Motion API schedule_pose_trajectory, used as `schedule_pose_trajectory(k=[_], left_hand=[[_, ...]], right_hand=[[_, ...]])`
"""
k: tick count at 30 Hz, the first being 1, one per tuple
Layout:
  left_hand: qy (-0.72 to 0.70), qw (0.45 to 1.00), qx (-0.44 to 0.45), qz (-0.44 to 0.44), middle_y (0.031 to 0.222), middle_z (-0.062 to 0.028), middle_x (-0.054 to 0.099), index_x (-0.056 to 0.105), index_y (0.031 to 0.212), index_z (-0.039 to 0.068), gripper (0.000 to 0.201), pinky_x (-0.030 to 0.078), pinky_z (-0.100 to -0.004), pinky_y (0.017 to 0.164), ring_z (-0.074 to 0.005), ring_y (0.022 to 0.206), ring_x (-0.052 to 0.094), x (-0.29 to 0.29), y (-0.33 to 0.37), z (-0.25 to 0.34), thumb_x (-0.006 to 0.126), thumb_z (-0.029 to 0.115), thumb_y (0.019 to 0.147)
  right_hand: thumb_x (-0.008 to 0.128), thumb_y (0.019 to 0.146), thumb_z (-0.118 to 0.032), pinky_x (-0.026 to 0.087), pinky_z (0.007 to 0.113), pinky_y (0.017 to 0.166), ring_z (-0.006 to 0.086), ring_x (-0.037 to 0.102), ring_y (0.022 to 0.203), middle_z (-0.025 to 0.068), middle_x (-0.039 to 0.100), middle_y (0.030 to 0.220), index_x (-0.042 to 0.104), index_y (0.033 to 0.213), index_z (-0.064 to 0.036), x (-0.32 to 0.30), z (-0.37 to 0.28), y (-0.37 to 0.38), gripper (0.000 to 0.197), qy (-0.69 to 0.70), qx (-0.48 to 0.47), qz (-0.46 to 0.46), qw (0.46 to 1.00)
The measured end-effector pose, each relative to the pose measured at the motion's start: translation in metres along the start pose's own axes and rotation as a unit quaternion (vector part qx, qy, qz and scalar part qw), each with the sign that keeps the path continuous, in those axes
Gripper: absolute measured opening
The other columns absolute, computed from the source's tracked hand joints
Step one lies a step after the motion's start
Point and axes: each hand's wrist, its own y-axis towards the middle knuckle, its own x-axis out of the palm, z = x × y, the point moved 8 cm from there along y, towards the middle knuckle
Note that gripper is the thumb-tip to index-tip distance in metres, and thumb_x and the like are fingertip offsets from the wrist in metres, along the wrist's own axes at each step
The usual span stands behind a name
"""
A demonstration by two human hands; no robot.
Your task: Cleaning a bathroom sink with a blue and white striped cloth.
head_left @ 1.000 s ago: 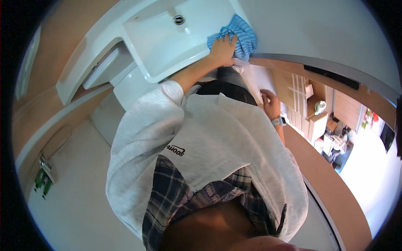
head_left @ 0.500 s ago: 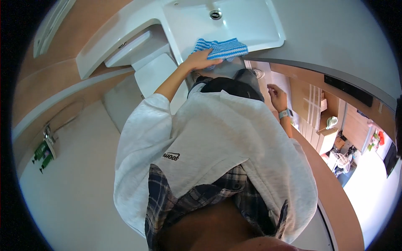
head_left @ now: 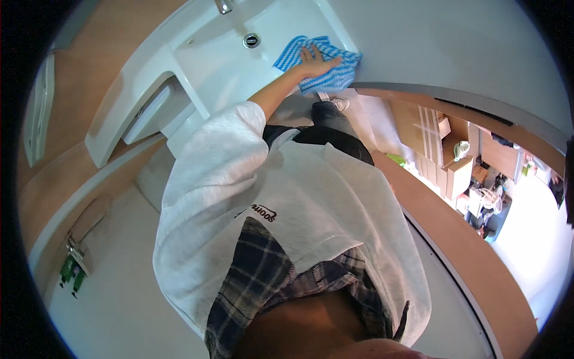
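My left hand (head_left: 317, 63) lies palm down on a blue and white striped cloth (head_left: 345, 76), its fingers stretched out and spread. Beneath the hand the cloth is spread over the near right corner of the white washbasin (head_left: 222, 73), part of it draping over the front rim. The basin's round drain (head_left: 252, 40) is to the left of the cloth, and a metal tap (head_left: 223, 6) shows at the top edge. My right hand is out of sight.
A grey wall panel (head_left: 430, 48) borders the basin on the right. Below it, a doorway opens onto a room with cartons (head_left: 459, 177) and a white fan (head_left: 491, 200). At the left are a white recessed shelf (head_left: 152, 113) and a shower fitting with green bottles (head_left: 72, 272).
My left hand has moved right and away from me, carrying the cloth to the basin's corner and spreading it out. My right hand has left the view. The whole view has shifted.
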Motion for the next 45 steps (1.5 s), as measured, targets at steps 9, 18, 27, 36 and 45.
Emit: schedule_pose_trajectory(k=[9, 18, 27, 36, 45], left_hand=[[0.174, 0.956, 0.219, 0.095, 0.126, -0.0236, 0.053, 0.037, 0.139, 0.006, 0.081, 0.047, -0.0438, 0.092, -0.0390, 0.112, 0.056, -0.038, -0.129, -0.019, 0.074, 0.032, 0.073], [0.141, 0.930, 0.189, 0.281, 0.111, -0.0166, 0.063, 0.050, 0.124, 0.009, 0.056, 0.049, -0.0466, 0.083, -0.0372, 0.101, 0.060, -0.085, -0.218, -0.126, 0.071, 0.016, 0.072], [0.193, 0.941, 0.072, 0.269, 0.106, -0.0137, 0.066, 0.053, 0.124, 0.007, 0.065, 0.050, -0.0466, 0.080, -0.0350, 0.091, 0.064, -0.088, -0.216, -0.126, 0.075, 0.024, 0.065], [0.173, 0.890, 0.276, 0.318, 0.111, -0.0167, 0.063, 0.048, 0.129, 0.009, 0.068, 0.051, -0.0455, 0.081, -0.0361, 0.097, 0.062, -0.051, -0.160, -0.025, 0.073, 0.019, 0.066], [0.159, 0.914, 0.271, 0.257, 0.115, -0.0146, 0.062, 0.047, 0.130, 0.011, 0.064, 0.052, -0.0461, 0.078, -0.0357, 0.098, 0.062, -0.053, -0.173, -0.039, 0.064, 0.004, 0.069]], right_hand=[[0.058, 0.082, -0.004, 0.050, 0.041, 0.084, 0.0321, 0.064, 0.097, 0.0145, 0.067, 0.103, 0.067, 0.102, -0.0073, 0.046, -0.327, 0.107, 0.022, -0.162, -0.360, 0.008, 0.919], [0.069, 0.067, -0.017, 0.049, 0.044, 0.088, 0.0341, 0.060, 0.104, 0.0147, 0.064, 0.109, 0.058, 0.119, -0.0108, 0.284, -0.453, 0.101, 0.053, -0.443, -0.538, -0.240, 0.675], [0.068, 0.065, -0.016, 0.052, 0.043, 0.081, 0.0324, 0.064, 0.095, 0.0128, 0.067, 0.102, 0.060, 0.118, -0.0135, 0.294, -0.461, 0.098, 0.053, -0.387, -0.534, -0.275, 0.700], [0.068, 0.064, -0.012, 0.043, 0.044, 0.089, 0.0312, 0.060, 0.100, 0.0096, 0.066, 0.099, 0.065, 0.109, -0.0131, 0.175, -0.451, 0.147, 0.045, -0.268, -0.579, -0.113, 0.762], [0.066, 0.069, -0.008, 0.033, 0.046, 0.108, 0.0320, 0.049, 0.121, 0.0148, 0.055, 0.125, 0.058, 0.120, -0.0085, 0.169, -0.440, 0.118, 0.052, -0.324, -0.565, -0.086, 0.754]])
